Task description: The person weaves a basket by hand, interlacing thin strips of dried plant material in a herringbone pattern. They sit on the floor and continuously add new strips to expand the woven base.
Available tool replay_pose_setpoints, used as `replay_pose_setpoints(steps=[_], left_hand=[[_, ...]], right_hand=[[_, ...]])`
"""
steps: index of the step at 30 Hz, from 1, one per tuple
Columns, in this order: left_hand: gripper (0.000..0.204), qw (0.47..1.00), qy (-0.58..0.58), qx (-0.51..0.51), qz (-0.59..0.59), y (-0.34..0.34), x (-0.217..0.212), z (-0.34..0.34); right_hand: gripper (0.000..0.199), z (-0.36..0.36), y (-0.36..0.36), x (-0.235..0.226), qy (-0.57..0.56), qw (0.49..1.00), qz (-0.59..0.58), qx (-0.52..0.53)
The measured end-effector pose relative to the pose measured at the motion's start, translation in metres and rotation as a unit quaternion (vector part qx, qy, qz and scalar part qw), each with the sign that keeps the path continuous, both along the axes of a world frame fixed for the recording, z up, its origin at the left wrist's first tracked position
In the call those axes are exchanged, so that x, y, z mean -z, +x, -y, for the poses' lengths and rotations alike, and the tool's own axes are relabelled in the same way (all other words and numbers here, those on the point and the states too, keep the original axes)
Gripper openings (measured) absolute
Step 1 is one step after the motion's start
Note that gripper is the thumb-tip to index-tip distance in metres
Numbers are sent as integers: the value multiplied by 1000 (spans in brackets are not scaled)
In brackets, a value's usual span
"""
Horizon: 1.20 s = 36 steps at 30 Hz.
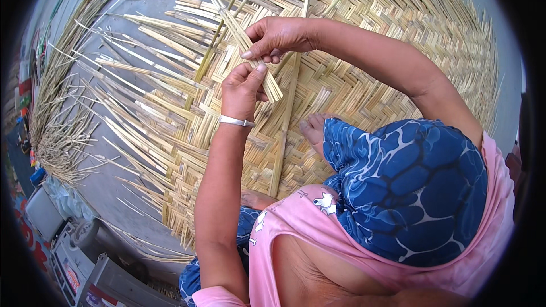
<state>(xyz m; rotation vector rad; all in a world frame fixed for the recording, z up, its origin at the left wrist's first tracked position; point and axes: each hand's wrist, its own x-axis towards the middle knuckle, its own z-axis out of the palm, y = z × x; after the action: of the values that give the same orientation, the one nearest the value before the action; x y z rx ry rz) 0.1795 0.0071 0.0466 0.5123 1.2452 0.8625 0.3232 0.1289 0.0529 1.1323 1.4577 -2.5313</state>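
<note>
Both my hands grip a small bundle of flat, pale reed strips (268, 82) whose near ends fan slightly apart. My left hand (243, 85), with a white band at the wrist, pinches the strips close to those ends, thumb on top. Just beyond it, my right hand (277, 38) holds the same strips between thumb and fingers. The strips run on past my hands toward the far left. Beneath lies a large woven reed mat (352, 88) in a slanting zigzag pattern, with unwoven strip ends sticking out along its left side.
A long heap of loose reeds (62, 91) lies on the grey floor at the left. At the lower left stand a grey plastic object (91, 273) and clear plastic sheeting (68, 199). My bare foot (311, 131) rests on the mat, and one long strip (287, 108) crosses it.
</note>
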Motion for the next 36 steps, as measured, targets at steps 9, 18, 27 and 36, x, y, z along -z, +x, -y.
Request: replay_pose_setpoints(steps=[9,18,27,36], left_hand=[[22,989,-127,-25,66,4,2,9],[18,995,-82,-12,-49,1,7,-2],[28,938,80,-124,-314,-57,41,-50],[41,965,-106,-159,-179,-101,50,-110]], right_hand=[[22,-7,-10,5,209,977,17,27],[21,-14,-5,6,53,998,13,-44],[25,-65,-35,31,203,977,-15,-58],[26,-74,-43,51,194,977,-9,-91]])
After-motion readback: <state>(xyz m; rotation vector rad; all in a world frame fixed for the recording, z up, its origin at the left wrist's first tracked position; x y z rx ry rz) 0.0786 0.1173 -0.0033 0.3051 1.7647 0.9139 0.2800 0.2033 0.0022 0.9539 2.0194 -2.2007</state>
